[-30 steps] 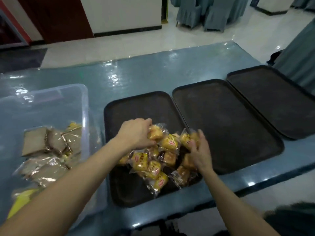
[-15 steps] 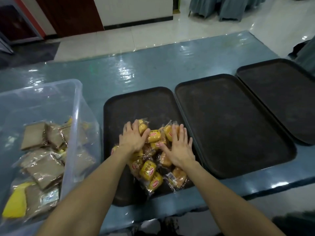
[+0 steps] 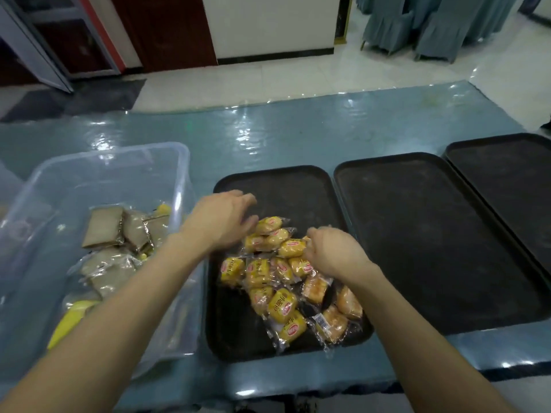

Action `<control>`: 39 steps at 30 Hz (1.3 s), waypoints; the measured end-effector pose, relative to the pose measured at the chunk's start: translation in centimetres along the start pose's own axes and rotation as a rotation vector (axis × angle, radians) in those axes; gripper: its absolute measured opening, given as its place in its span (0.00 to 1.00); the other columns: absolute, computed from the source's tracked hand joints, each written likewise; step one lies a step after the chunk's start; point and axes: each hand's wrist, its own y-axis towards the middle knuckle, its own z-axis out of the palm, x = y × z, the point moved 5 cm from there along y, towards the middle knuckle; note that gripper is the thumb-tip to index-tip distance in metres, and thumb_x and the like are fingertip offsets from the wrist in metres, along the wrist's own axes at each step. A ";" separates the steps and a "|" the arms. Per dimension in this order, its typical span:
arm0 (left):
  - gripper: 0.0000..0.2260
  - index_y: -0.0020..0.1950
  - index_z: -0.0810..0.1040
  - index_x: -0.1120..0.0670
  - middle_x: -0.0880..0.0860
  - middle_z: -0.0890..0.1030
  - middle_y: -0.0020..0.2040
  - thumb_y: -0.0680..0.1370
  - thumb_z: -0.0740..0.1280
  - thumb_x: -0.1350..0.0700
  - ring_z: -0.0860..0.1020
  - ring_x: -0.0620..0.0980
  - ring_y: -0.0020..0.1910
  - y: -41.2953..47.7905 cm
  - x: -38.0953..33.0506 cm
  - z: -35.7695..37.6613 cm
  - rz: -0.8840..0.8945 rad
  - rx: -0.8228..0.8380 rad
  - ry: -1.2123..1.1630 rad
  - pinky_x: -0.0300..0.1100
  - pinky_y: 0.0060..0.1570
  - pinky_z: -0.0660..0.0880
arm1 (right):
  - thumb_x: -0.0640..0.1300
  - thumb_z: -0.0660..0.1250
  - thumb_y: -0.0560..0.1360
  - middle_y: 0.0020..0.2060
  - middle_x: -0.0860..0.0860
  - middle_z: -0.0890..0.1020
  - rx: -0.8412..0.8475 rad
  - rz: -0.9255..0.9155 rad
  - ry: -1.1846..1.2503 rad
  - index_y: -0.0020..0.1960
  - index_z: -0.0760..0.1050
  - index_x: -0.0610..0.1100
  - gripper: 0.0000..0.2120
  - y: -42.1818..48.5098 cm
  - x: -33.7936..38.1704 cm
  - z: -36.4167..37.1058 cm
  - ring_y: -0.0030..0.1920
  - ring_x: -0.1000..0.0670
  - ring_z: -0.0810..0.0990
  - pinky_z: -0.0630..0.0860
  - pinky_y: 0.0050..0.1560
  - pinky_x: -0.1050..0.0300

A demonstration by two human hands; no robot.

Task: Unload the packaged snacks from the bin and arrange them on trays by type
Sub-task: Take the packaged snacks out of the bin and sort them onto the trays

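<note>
A heap of small yellow wrapped cakes (image 3: 280, 281) lies on the leftmost black tray (image 3: 298, 186). My left hand (image 3: 223, 219) hovers over the heap's far left edge, fingers apart and holding nothing. My right hand (image 3: 334, 254) rests on the heap's right side with its fingers curled down among the packets; whether it grips one is hidden. The clear plastic bin (image 3: 179, 168) stands to the left. It holds several brown wrapped snacks (image 3: 119, 234) and some yellow packets (image 3: 71, 320).
Two more black trays, a middle tray (image 3: 432, 234) and a right tray (image 3: 512, 180), lie side by side to the right. The table has a glossy blue cover (image 3: 298, 135). Its front edge runs just below the trays. Draped chairs (image 3: 417, 25) stand far behind.
Both hands pressed flat on the cakes half a second ago. Now the left hand has lifted and drifted left, and the right hand has curled its fingers. The heap looks more spread out.
</note>
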 end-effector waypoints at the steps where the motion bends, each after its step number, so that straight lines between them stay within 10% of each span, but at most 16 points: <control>1: 0.17 0.70 0.79 0.48 0.52 0.85 0.62 0.85 0.64 0.42 0.84 0.57 0.58 -1.4 1.4 -1.9 0.015 -0.076 -0.009 0.53 0.53 0.82 | 0.52 0.62 0.85 0.54 0.47 0.84 -0.016 -0.031 -0.004 0.62 0.79 0.46 0.13 0.2 1.7 -1.4 0.52 0.45 0.84 0.83 0.54 0.45; 5: 0.11 0.61 0.84 0.47 0.46 0.87 0.48 0.83 0.67 0.45 0.86 0.54 0.47 -6.1 8.9 -5.4 -0.024 -0.292 -0.144 0.52 0.45 0.82 | 0.51 0.63 0.85 0.48 0.50 0.84 -0.183 -0.143 0.050 0.57 0.80 0.47 0.10 0.9 10.0 -6.6 0.47 0.48 0.83 0.81 0.47 0.50; 10: 0.08 0.58 0.85 0.48 0.47 0.88 0.47 0.82 0.69 0.51 0.86 0.58 0.48 -8.6 21.3 -1.0 -0.231 -0.140 -0.126 0.52 0.46 0.82 | 0.49 0.64 0.85 0.42 0.49 0.81 -0.375 -0.303 0.221 0.49 0.78 0.45 0.10 2.4 22.2 -10.1 0.46 0.45 0.80 0.79 0.46 0.45; 15: 0.16 0.67 0.81 0.48 0.54 0.82 0.65 0.80 0.68 0.54 0.81 0.60 0.62 -10.4 30.2 5.5 -0.262 0.274 0.011 0.50 0.53 0.78 | 0.41 0.64 0.82 0.49 0.43 0.83 -0.053 -0.388 0.068 0.54 0.78 0.44 0.05 7.6 32.5 -5.1 0.51 0.38 0.83 0.76 0.46 0.50; 20: 0.24 0.83 0.69 0.46 0.55 0.69 0.81 0.85 0.61 0.53 0.70 0.58 0.80 -8.4 32.0 7.5 -0.018 0.334 0.139 0.51 0.68 0.73 | 0.32 0.63 0.82 0.66 0.43 0.81 0.416 -0.253 -0.222 0.69 0.77 0.39 0.17 10.8 34.6 1.1 0.62 0.41 0.82 0.81 0.61 0.48; 26: 0.28 0.88 0.54 0.37 0.54 0.47 0.90 0.88 0.57 0.46 0.51 0.57 0.88 -5.2 33.7 12.4 0.140 0.450 0.307 0.55 0.81 0.61 | 0.40 0.64 0.83 0.75 0.44 0.71 0.218 -0.251 -0.230 0.79 0.68 0.42 0.24 16.9 35.8 3.8 0.75 0.40 0.71 0.78 0.68 0.39; 34: 0.19 0.76 0.79 0.46 0.55 0.71 0.76 0.91 0.53 0.49 0.68 0.59 0.74 -2.0 33.2 10.9 0.296 0.264 0.536 0.50 0.73 0.63 | 0.52 0.73 0.81 0.60 0.46 0.81 0.325 -0.281 -0.426 0.67 0.77 0.46 0.18 19.6 36.0 4.9 0.60 0.42 0.82 0.76 0.58 0.46; 39: 0.10 0.62 0.83 0.46 0.50 0.80 0.62 0.80 0.72 0.53 0.77 0.56 0.63 -1.8 34.0 9.8 0.311 0.290 0.449 0.49 0.61 0.73 | 0.48 0.71 0.79 0.48 0.47 0.81 0.241 -0.231 -0.357 0.54 0.83 0.45 0.08 17.9 33.4 -0.6 0.45 0.45 0.81 0.80 0.45 0.50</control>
